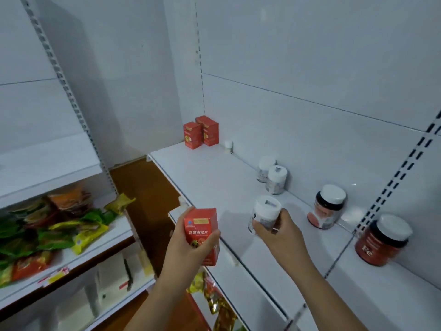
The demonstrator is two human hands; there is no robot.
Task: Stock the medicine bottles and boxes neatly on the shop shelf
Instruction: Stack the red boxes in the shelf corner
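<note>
Left hand point(191, 244) clamps the light, crushable red medicine box point(201, 231) by its sides – right hand point(274, 231) wraps the slick white bottle point(263, 215), best gripped mid-body

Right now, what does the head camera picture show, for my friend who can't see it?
A person's left hand holds a red box and the right hand a white bottle over a white shelf. Two red boxes and four jars stand along the back.

Head camera, looking down-forward, close over white shelf point(214, 177).
</note>
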